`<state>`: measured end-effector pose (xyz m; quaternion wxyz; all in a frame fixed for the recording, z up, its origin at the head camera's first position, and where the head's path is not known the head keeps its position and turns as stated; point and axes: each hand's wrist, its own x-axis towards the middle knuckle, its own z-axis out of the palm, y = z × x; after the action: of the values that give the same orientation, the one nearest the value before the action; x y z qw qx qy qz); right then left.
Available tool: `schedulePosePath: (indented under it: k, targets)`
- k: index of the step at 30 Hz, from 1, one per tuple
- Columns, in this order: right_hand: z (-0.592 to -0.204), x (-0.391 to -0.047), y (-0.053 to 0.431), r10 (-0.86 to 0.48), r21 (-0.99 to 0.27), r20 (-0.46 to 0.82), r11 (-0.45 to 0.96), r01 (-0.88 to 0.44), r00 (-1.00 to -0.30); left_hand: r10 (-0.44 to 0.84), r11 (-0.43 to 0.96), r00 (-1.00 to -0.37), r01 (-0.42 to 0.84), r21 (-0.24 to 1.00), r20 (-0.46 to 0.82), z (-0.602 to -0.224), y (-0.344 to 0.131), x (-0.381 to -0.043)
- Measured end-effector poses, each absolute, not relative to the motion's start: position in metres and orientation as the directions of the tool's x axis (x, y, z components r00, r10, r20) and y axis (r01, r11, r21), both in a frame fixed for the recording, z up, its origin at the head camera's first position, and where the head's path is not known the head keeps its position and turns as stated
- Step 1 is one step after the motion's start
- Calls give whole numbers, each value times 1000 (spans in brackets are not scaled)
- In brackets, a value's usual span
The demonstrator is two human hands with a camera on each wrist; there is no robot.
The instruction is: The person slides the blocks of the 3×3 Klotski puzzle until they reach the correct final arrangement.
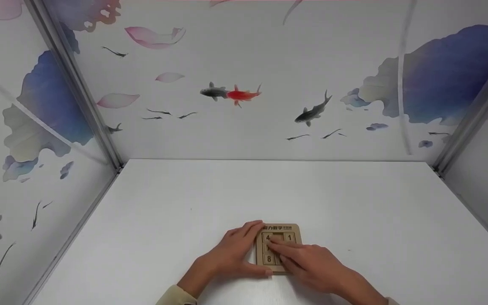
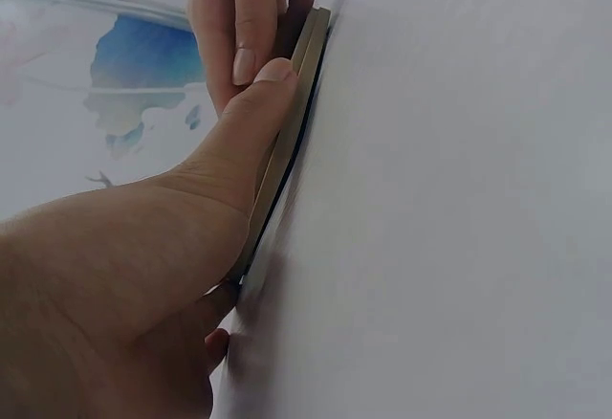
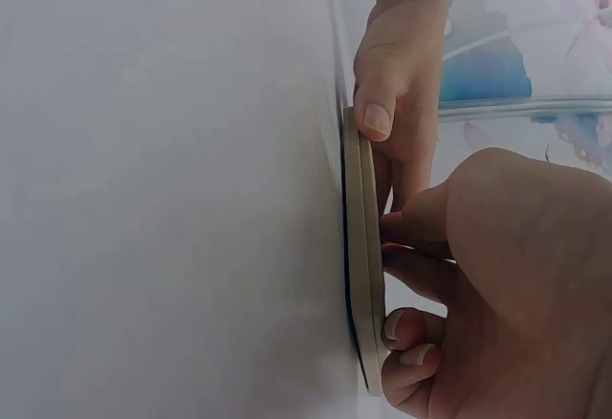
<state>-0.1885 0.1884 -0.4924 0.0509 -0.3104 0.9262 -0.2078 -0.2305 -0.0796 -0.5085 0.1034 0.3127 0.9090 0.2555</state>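
A wooden number slide puzzle lies flat on the table, with printed characters along its top border. Tiles marked 4, 1 and 8 show, and a gap sits between the 4 and the 1. My left hand holds the puzzle's left side, thumb along the near edge and fingers at the far left corner. Over the tiles, my right hand presses down with its extended fingertips and hides the middle and lower right ones. From the right wrist view, its lower fingers bend beside the puzzle's edge.
The white table spreads around the puzzle. White panels painted with fish, petals and blue leaves stand at the back and both sides, joined by metal posts at the corners.
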Motion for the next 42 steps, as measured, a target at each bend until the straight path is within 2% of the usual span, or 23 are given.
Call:
schedulePosePath:
  k: [17,30,42]
  targets:
    - [-493,-188,189,-611,-408,39,712,-571,-790,625,677,-781,533,507,-13,-511,-78,-230]
    - [-490,-190,198,-606,-473,34,691,-547,-795,622,678,-782,518,522,-30,-509,-80,-231]
    - [-478,-188,212,-551,-444,21,742,-502,-834,623,682,-782,528,506,-24,-511,-80,-230]
